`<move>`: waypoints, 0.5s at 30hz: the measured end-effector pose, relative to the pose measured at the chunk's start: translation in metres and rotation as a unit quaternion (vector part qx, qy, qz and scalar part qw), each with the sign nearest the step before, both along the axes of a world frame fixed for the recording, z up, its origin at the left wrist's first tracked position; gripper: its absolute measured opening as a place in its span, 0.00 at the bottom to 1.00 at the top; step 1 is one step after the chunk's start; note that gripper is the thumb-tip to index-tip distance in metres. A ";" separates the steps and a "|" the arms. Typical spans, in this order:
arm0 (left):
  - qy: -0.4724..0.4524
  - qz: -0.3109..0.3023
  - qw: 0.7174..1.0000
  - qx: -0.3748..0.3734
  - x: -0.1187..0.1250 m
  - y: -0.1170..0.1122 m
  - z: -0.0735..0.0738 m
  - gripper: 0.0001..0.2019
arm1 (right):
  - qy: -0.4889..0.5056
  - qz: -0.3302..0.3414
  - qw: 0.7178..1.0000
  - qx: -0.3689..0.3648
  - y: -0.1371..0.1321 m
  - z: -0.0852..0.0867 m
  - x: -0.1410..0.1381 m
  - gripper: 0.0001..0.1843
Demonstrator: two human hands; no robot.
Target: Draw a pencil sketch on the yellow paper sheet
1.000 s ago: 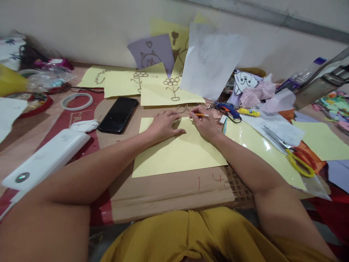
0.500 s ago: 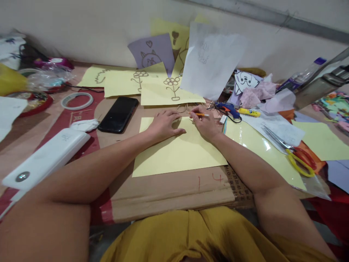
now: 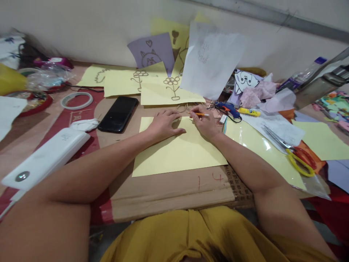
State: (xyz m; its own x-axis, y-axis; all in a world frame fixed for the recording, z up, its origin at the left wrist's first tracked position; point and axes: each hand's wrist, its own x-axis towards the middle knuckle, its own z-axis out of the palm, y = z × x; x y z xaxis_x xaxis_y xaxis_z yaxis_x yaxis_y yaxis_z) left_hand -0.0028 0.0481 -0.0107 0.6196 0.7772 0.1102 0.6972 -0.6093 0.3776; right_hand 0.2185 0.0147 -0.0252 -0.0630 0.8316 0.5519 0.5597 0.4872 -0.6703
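A yellow sheet of paper (image 3: pixel 174 153) lies on the cardboard in front of me. My left hand (image 3: pixel 165 124) rests open on its upper left part, fingers stretched toward the top edge and thumb apart. Closed around an orange pencil (image 3: pixel 202 114) is my right hand (image 3: pixel 204 123), near the sheet's upper right edge. The pencil's tip points left, close to the top edge; I cannot tell whether it touches the paper. Just beyond the hands stands or lies a yellow sheet with a flower drawing (image 3: pixel 172 91). A loop of thin cord (image 3: pixel 182 108) shows between the hands.
To the left are a black phone (image 3: pixel 118 114), a white power bank (image 3: pixel 46 156) and a tape roll (image 3: pixel 76 100). On the right lie a blue glue gun (image 3: pixel 229 109), a yellow glue stick (image 3: pixel 249 112), scissors (image 3: pixel 300 162) and a metal flask (image 3: pixel 317 89). A white sheet (image 3: pixel 211 62) leans against the wall.
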 end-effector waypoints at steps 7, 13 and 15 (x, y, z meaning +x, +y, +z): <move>-0.003 -0.003 1.000 0.001 -0.001 0.002 -0.002 0.33 | 0.011 0.008 1.000 0.004 0.000 -0.001 0.000 0.09; -0.001 -0.005 1.000 0.002 0.000 0.002 -0.003 0.34 | 0.007 0.008 1.000 0.008 0.001 -0.002 0.000 0.09; 0.001 -0.005 1.000 0.003 0.000 0.002 -0.003 0.34 | 0.007 0.007 1.000 0.006 0.001 -0.002 0.000 0.09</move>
State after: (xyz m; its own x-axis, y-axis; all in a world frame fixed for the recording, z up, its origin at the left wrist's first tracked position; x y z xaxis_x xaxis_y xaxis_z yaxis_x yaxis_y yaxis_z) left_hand -0.0029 0.0497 -0.0138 0.6267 0.7710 0.1131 0.6923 -0.6176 0.3732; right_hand 0.2189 0.0153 -0.0270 -0.0658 0.8245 0.5620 0.5433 0.5020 -0.6729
